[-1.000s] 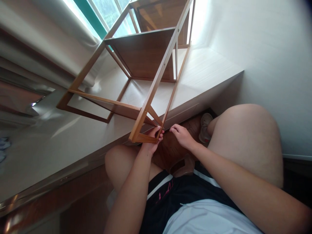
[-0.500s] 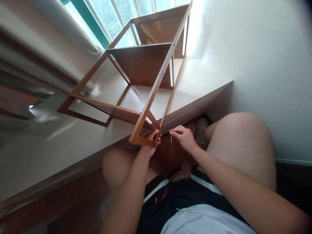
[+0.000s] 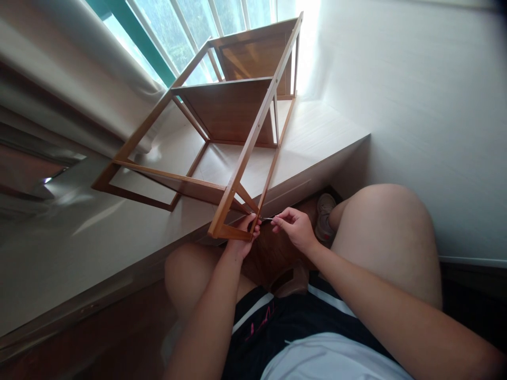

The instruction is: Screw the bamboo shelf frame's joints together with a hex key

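Head view: the wooden shelf frame [image 3: 233,111] lies sideways on the ledge [image 3: 325,132], with one corner overhanging. The left hand [image 3: 242,235] wraps that corner. The right hand [image 3: 296,228] pinches a thin metal rod [image 3: 267,218], possibly a hex key, at the joint. This looks like fastening; the next move calls for a steady frame.

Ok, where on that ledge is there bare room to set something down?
Bare ledge lies between the shelf frame and the wall, and a wider patch left of the frame toward the ledge's front edge. Crowded at the frame's near corner: left hand grips it, right hand pinches a pin beside it.
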`<state>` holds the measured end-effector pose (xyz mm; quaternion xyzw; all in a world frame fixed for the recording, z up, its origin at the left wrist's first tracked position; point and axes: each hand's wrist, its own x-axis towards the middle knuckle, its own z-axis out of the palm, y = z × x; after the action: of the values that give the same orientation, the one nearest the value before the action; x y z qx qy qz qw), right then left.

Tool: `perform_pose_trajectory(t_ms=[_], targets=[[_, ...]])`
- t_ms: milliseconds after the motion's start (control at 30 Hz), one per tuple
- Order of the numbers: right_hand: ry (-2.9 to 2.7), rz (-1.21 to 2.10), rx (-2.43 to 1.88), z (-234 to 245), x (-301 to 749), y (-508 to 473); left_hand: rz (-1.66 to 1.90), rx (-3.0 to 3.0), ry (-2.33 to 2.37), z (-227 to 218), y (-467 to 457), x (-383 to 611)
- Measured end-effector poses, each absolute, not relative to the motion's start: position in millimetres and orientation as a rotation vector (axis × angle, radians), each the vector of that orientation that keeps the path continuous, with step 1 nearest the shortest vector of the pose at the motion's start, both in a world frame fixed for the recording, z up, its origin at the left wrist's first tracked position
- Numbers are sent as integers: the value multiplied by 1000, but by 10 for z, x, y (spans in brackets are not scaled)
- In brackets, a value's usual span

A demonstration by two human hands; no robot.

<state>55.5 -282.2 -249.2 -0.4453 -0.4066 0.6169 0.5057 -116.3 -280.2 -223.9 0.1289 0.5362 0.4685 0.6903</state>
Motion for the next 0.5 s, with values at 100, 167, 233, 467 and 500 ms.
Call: perform_pose_trajectory(t_ms=[100, 167, 233, 467, 500], targets=[[-1013, 1488, -1078, -2481, 542, -2841, 1051, 291, 1196, -2252, -2800, -1164], [-1025, 1493, -1077, -2484, 534, -2846, 1051, 294, 1191, -2256, -2798, -1166], [-1034, 1490, -1075, -2492, 528, -2847, 1047, 298, 1182, -2253, -2798, -1168], [-1062, 1448, -1090, -2495, 525, -2856, 1042, 308, 1168, -2242, -2799, -1167], [-1073, 1441, -1094, -2491, 526, -2858, 1043, 309, 1169, -2244, -2799, -1166]])
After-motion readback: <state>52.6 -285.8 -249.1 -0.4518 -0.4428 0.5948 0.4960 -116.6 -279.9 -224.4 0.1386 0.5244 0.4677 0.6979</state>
